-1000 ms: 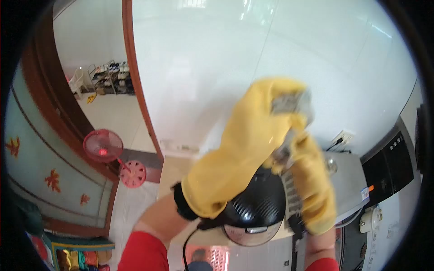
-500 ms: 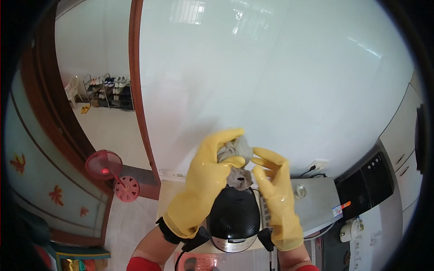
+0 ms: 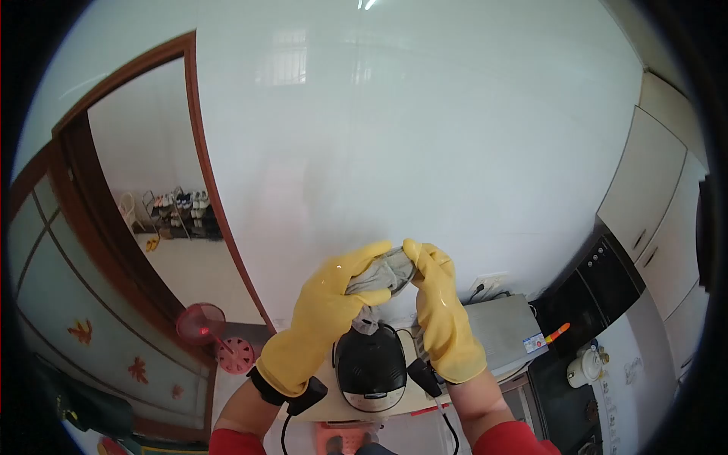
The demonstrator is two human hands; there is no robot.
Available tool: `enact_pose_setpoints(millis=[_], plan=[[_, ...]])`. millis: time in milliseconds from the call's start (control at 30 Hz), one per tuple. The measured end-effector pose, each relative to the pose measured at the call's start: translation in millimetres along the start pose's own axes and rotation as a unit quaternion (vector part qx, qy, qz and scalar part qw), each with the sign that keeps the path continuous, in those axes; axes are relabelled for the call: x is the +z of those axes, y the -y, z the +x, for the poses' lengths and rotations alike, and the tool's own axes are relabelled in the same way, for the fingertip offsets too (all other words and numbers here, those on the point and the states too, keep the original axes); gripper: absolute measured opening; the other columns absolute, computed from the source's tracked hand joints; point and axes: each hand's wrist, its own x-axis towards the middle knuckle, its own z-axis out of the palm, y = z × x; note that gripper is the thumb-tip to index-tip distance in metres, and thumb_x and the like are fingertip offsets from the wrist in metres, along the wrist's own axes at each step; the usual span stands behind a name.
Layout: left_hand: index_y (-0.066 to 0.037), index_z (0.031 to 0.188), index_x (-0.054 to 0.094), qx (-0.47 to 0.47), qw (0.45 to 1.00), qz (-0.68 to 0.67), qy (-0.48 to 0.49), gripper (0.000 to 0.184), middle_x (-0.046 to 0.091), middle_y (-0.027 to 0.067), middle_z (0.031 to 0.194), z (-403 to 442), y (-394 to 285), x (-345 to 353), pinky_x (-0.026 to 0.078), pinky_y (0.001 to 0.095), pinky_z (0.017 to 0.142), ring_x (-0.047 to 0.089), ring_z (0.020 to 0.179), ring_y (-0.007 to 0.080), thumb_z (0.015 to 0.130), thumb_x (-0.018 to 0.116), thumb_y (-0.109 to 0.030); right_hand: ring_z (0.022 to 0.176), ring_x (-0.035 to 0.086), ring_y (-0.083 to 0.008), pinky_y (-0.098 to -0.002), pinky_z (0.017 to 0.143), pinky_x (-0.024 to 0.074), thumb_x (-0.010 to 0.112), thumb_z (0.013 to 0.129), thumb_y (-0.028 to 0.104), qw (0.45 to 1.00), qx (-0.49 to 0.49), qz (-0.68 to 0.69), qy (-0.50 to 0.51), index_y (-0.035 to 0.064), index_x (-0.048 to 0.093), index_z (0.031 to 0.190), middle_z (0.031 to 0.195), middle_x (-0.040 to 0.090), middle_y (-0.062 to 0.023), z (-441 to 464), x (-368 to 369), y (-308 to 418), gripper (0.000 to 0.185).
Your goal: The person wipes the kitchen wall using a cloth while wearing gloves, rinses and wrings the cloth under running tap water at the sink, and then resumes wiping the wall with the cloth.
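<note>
A bunched grey cloth point(image 3: 381, 274) is held up in front of the white wall, with one end hanging down over the rice cooker. My left hand point(image 3: 334, 292), in a yellow rubber glove, is closed around the cloth from the left. On the other side, my right hand point(image 3: 436, 292), gloved the same way, pinches the cloth's right edge between thumb and fingers. Just below stands a black rice cooker point(image 3: 370, 368) with its lid down.
A grey metal appliance point(image 3: 497, 326) stands right of the cooker, below a wall socket point(image 3: 489, 284). Further right are a black range hood point(image 3: 599, 284) and a white pot point(image 3: 584, 369). A red fan point(image 3: 201, 324) stands by the doorway at left; a shoe rack point(image 3: 186, 214) is beyond it.
My right hand has come in from beside the cloth and now grips its right edge. The cloth is stretched sideways between both hands. The head view has tilted up.
</note>
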Motion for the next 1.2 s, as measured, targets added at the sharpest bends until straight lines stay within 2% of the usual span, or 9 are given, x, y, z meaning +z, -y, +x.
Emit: enact_pose_setpoints(millis=[133, 200, 367, 567, 767, 900, 967, 1033, 1200], plan=[[-0.003, 0.132, 0.057, -0.014, 0.997, 0.078, -0.004, 0.051, 0.068, 0.0074, 0.108, 14.1, -52.3, -2.7, 0.048, 0.0318, 0.090, 0.063, 0.097, 0.0153, 0.083, 0.071, -0.005, 0.070, 0.051, -0.0099, -0.0257, 0.066, 0.0414, 0.063, 0.092, 0.026, 0.996, -0.060, 0.064, -0.030, 0.0085, 0.063, 0.087, 0.073, 0.057, 0.0017, 27.4, -19.2, 36.0, 0.018], [-0.004, 0.132, 0.057, -0.017, 0.998, 0.036, -0.053, 0.048, 0.069, 0.0084, 0.106, 33.4, -61.1, -23.6, 0.049, 0.0323, 0.090, 0.063, 0.096, 0.0153, 0.086, 0.070, -0.009, 0.070, 0.062, -0.0148, -0.0310, 0.067, 0.0490, 0.067, 0.090, 0.021, 0.802, -0.205, -0.542, 0.147, 0.0062, 0.068, 0.088, 0.076, 0.067, -0.0026, 90.4, -76.7, 17.1, 0.015], [-0.007, 0.139, 0.051, -0.036, 0.991, 0.035, -0.122, 0.049, 0.067, 0.0125, 0.110, 42.7, -96.8, -39.6, 0.048, 0.0349, 0.092, 0.062, 0.102, 0.0169, 0.093, 0.064, -0.019, 0.083, 0.062, -0.0208, -0.0326, 0.077, 0.0482, 0.061, 0.090, 0.019, 0.898, -0.187, -0.319, 0.241, 0.0039, 0.067, 0.091, 0.086, 0.069, -0.0089, 60.9, -35.5, 112.2, 0.016], [-0.008, 0.147, 0.038, 0.114, 0.982, 0.023, 0.150, 0.064, 0.059, 0.0126, 0.124, 78.2, -104.5, 3.6, 0.043, 0.0361, 0.099, 0.055, 0.114, 0.0180, 0.090, 0.067, -0.018, 0.078, 0.060, -0.0203, -0.0326, 0.075, 0.0479, 0.064, 0.087, 0.020, 0.870, -0.189, -0.386, 0.242, 0.0047, 0.072, 0.093, 0.082, 0.068, -0.0081, 49.6, 7.6, 172.2, 0.018], [0.000, 0.129, 0.056, -0.036, 0.941, -0.118, 0.316, 0.050, 0.064, 0.0065, 0.115, 120.7, -66.3, -7.0, 0.044, 0.0282, 0.089, 0.058, 0.102, 0.0120, 0.085, 0.073, -0.015, 0.072, 0.058, -0.0140, -0.0287, 0.068, 0.0470, 0.066, 0.089, 0.021, 0.911, -0.150, -0.374, 0.089, 0.0021, 0.072, 0.090, 0.079, 0.067, -0.0059, 33.7, -0.2, 188.6, 0.020], [0.003, 0.104, 0.068, -0.053, 0.966, 0.000, 0.255, 0.030, 0.068, 0.0029, 0.085, 163.1, -37.0, -16.3, 0.051, 0.0295, 0.074, 0.063, 0.078, 0.0137, 0.081, 0.077, -0.013, 0.083, 0.062, -0.0173, -0.0305, 0.075, 0.0497, 0.062, 0.094, 0.022, 0.863, -0.152, -0.477, -0.068, 0.0041, 0.071, 0.099, 0.089, 0.069, -0.0071, 12.5, -2.3, 181.0, 0.021], [0.003, 0.097, 0.071, -0.010, 0.981, 0.041, 0.192, 0.023, 0.068, 0.0027, 0.078, 192.0, -24.5, -22.6, 0.051, 0.0307, 0.071, 0.062, 0.071, 0.0141, 0.081, 0.077, -0.013, 0.087, 0.063, -0.0200, -0.0322, 0.080, 0.0507, 0.062, 0.094, 0.021, 0.919, -0.258, -0.255, -0.155, 0.0049, 0.063, 0.121, 0.108, 0.066, -0.0102, 10.8, -13.4, 142.5, 0.031], [0.000, 0.096, 0.070, -0.062, 0.994, -0.018, 0.087, 0.026, 0.070, 0.0080, 0.083, 214.7, -14.4, -15.6, 0.050, 0.0344, 0.072, 0.063, 0.073, 0.0181, 0.079, 0.078, -0.017, 0.093, 0.062, -0.0215, -0.0349, 0.083, 0.0514, 0.063, 0.094, 0.017, 0.824, -0.383, -0.302, -0.288, 0.0058, 0.050, 0.135, 0.123, 0.059, -0.0126, -7.4, -10.1, 112.1, 0.045], [-0.005, 0.091, 0.069, 0.134, 0.927, 0.347, 0.040, 0.026, 0.069, 0.0161, 0.086, 172.2, -103.1, 30.8, 0.051, 0.0423, 0.068, 0.067, 0.076, 0.0273, 0.081, 0.064, -0.029, 0.106, 0.057, -0.0212, -0.0339, 0.085, 0.0496, 0.066, 0.092, 0.014, 0.960, -0.248, -0.027, -0.129, 0.0071, 0.042, 0.141, 0.130, 0.053, -0.0134, -14.6, 25.2, 29.0, 0.055]])
